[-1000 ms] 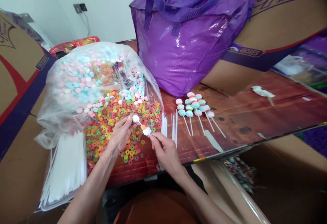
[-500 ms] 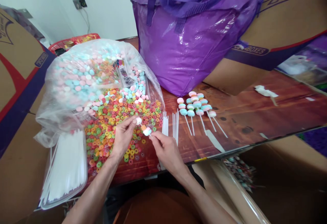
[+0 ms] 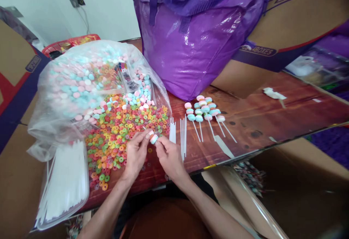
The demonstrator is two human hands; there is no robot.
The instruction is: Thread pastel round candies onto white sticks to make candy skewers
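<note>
Between my fingertips is a candy skewer (image 3: 154,139) with a blue and white marshmallow, an orange piece and a pale pink marshmallow (image 3: 151,132). My left hand (image 3: 137,153) is closed in a pinch on the pale marshmallow, and the white stick tip pokes out beyond it. My right hand (image 3: 169,158) grips the skewer's lower end beside the blue marshmallow; its fingers hide the stick there. Beneath and left of my hands spread loose gummy rings (image 3: 120,122). Several finished-looking marshmallow skewers (image 3: 205,110) lie to the right, past some loose white sticks (image 3: 183,137).
A clear plastic bag (image 3: 65,62) of marshmallows stands behind the rings. A tub of white sticks (image 3: 67,180) sits at the left front. A purple bag (image 3: 188,50) and cardboard boxes (image 3: 294,17) rise behind. A white strip (image 3: 224,147) lies near the table edge.
My left hand has brought the pale marshmallow down onto the stick, close against the orange piece. The stick's tip now shows past it. The whole view has shifted slightly.
</note>
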